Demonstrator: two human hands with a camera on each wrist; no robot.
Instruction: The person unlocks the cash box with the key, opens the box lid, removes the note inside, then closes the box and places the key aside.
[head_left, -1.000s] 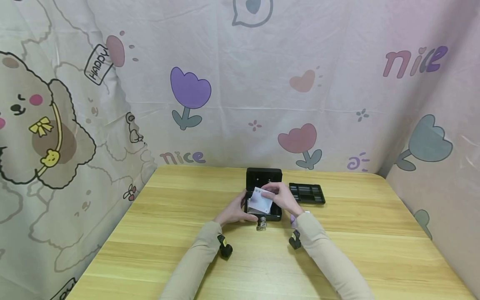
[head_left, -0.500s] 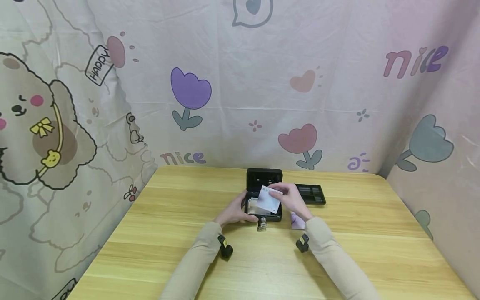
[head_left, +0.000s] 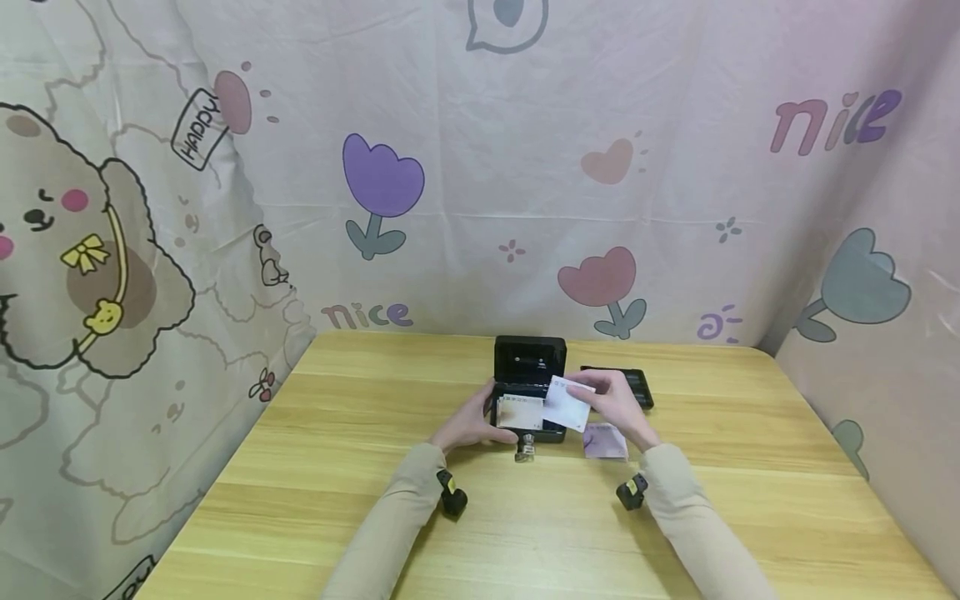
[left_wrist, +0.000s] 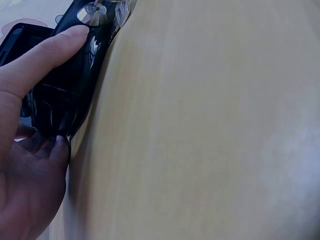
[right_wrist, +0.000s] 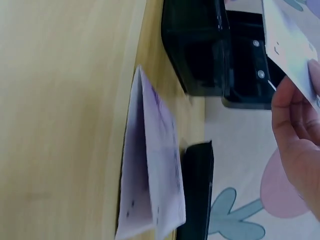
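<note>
A black cash box [head_left: 555, 435] stands on the table with its lid raised at the back. My left hand [head_left: 471, 421] grips its left side, thumb [left_wrist: 62, 47] along the front near the lock and fingers around the side. Keys [head_left: 525, 450] hang at the box's front. My right hand [head_left: 618, 404] pinches a pale folded banknote [head_left: 564, 405] over the right part of the box, between thumb and fingers. Brownish banknotes [head_left: 519, 412] lie inside the box on the left. A purple folded banknote [right_wrist: 160, 165] rests on the table to the right, its fold partly sprung apart.
Behind the right hand lies a black compartment tray [head_left: 641, 388], partly hidden by that hand. The wooden table [head_left: 375, 392] ends at a printed cloth backdrop [head_left: 465, 275]. Each wrist carries a small black camera.
My right hand has drawn the pale banknote rightward from the left part of the box, uncovering the brownish banknotes and the purple one on the table. My left hand stays on the box.
</note>
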